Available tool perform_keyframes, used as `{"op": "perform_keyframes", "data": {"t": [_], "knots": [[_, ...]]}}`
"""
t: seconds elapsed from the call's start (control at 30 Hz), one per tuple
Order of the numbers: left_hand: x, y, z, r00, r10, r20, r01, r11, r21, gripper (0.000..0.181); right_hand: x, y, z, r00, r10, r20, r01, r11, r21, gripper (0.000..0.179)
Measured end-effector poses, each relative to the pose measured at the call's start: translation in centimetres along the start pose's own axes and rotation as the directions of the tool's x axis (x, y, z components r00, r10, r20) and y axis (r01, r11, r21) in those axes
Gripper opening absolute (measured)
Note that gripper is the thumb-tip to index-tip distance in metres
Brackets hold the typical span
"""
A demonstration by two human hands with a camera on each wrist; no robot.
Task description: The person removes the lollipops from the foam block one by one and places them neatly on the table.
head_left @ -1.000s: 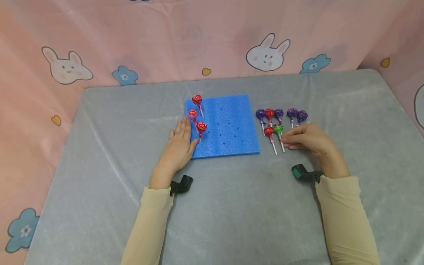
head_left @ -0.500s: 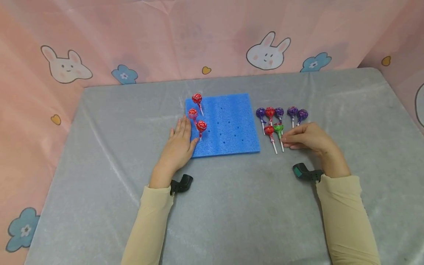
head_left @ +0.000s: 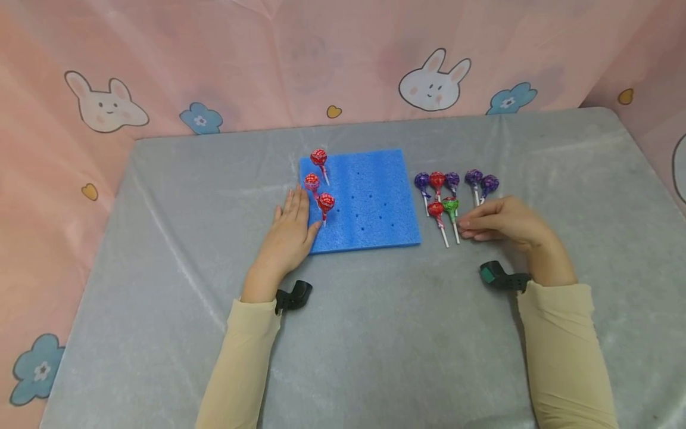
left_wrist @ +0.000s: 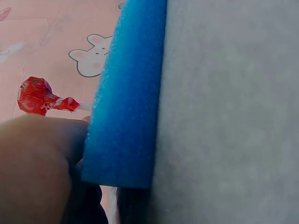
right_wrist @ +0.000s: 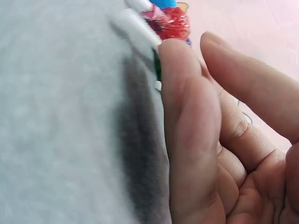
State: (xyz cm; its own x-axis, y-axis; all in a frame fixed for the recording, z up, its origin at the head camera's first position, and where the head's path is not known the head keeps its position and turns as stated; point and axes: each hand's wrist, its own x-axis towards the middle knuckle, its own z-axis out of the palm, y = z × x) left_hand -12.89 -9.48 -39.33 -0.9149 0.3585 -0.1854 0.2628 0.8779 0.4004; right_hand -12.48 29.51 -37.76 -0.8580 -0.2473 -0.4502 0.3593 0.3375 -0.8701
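Note:
My left hand (head_left: 286, 232) lies with straight fingers along the left side of a blue foam board (head_left: 375, 173), its thumb over the near left corner. Three red-wrapped lollipops stand stuck in that board by its left edge, among them a front one (head_left: 325, 202). My right hand (head_left: 506, 220) is beside the stick of a green lollipop (head_left: 450, 205) lying on the table. A gap shows between its thumb and fingers (right_wrist: 194, 121) in the right wrist view, with nothing held there. Left of the green one lies a red lollipop (head_left: 436, 209).
Behind these lie a dark purple lollipop (head_left: 421, 180), another red one (head_left: 437, 179) and several more purple ones, including a far right one (head_left: 489, 183). Small holes dot the board. A grey cloth covers the table (head_left: 375, 333); a pink printed curtain (head_left: 257, 65) hangs behind it.
My right hand has shifted slightly to the right, away from the green lollipop's stick. The left hand keeps its place at the board, and the lollipops lie as before.

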Motion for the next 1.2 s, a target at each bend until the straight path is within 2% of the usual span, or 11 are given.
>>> {"op": "perform_keyframes", "data": {"t": [0.13,0.3,0.57,0.67,0.87,1.0,1.2], "knots": [[0.0,-0.1,-0.1,1.0,-0.006,-0.004,0.006,1.0,-0.003,0.066,-0.1,-0.3,-0.1,0.999,-0.048,0.01,0.047,0.998,0.04,0.018],[0.0,-0.2,-0.1,1.0,-0.01,-0.009,0.01,1.0,-0.004,0.067,0.0,-0.9,0.1,0.999,-0.054,0.004,0.054,0.996,0.075,0.018],[0.1,-0.2,-0.3,1.0,-0.021,-0.001,0.021,1.0,0.008,0.066,0.3,-1.5,0.5,0.995,-0.098,0.009,0.097,0.992,0.081,0.017],[0.0,-0.2,-0.3,1.0,-0.018,-0.004,0.018,1.0,0.009,0.067,0.5,-1.9,1.1,0.99,-0.142,-0.027,0.143,0.989,0.042,0.013],[-0.1,-0.3,0.0,1.0,-0.014,0.0,0.014,1.0,0.014,0.067,1.0,-3.0,3.0,0.975,-0.194,-0.104,0.193,0.981,-0.021,0.023],[-0.1,-0.3,0.2,1.0,-0.005,-0.006,0.005,1.0,0.011,0.067,1.4,-3.9,4.1,0.971,-0.215,-0.102,0.217,0.976,0.004,0.019],[0.2,-0.2,0.2,1.0,-0.005,0.003,0.004,1.0,0.022,0.067,2.4,-5.1,5.9,0.958,-0.281,-0.054,0.281,0.96,0.001,0.019]]}}
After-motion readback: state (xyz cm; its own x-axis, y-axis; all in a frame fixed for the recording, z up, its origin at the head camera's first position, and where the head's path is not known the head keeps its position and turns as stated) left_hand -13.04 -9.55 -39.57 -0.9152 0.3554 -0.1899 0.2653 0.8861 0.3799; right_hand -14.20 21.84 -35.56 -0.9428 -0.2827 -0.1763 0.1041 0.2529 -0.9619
